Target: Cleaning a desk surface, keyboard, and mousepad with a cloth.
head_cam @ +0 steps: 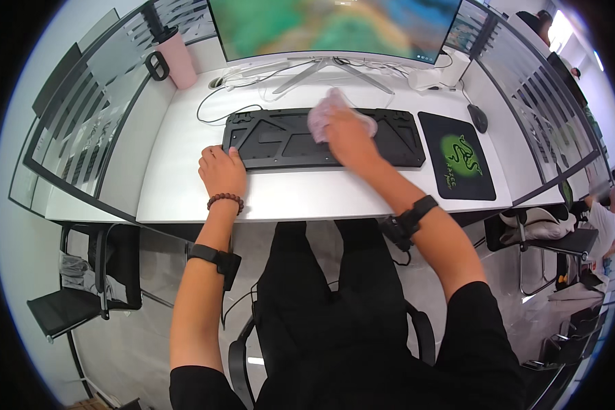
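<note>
A black keyboard [297,148] lies upside down on the white desk, its ribbed underside facing up. My left hand [223,170] grips its near left corner, with the thumb on top of the edge. In my right hand [351,137] is a pale pink cloth [322,115], bunched up and slightly blurred. That cloth rests against the keyboard's underside, right of the middle, and spreads past its far edge. My right hand hides part of the cloth and of the keyboard beneath.
Right of the keyboard lies a black Razer mouse pad [456,159], with a black mouse [477,118] beyond it. A monitor [338,28] on a splayed stand, loose cables, a pink tumbler [177,60] and a white paper roll [456,68] line the back. Framed glass partitions [89,113] flank the desk [179,133].
</note>
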The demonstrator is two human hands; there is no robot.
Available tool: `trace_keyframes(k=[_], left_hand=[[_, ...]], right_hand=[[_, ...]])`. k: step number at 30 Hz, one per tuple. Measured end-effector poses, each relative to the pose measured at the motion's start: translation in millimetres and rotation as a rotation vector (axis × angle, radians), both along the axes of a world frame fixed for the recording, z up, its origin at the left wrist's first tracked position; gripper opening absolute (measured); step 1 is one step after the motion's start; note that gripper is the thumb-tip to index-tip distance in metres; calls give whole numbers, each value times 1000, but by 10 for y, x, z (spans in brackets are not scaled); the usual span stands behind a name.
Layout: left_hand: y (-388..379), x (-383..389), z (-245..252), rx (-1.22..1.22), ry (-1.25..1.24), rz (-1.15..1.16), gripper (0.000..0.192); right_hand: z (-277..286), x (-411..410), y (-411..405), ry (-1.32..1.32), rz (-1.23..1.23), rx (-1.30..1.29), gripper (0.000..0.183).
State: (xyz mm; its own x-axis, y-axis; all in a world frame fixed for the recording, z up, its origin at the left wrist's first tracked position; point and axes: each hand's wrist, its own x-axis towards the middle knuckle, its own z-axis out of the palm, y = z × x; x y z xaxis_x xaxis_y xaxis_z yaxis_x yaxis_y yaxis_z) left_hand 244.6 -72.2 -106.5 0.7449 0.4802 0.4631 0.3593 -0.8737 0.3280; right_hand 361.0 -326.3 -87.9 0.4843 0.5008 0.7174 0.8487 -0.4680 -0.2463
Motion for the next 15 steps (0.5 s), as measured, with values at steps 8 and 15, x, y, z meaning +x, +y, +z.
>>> trace_keyframes(k=[8,15], left_hand=[[118,-68,18,-7,6,24,36],[138,-43,-47,33,-4,14,35]], right_hand=[[454,-62,-196,24,-178,-410,13],[369,71,113,246,-57,-207,19]])
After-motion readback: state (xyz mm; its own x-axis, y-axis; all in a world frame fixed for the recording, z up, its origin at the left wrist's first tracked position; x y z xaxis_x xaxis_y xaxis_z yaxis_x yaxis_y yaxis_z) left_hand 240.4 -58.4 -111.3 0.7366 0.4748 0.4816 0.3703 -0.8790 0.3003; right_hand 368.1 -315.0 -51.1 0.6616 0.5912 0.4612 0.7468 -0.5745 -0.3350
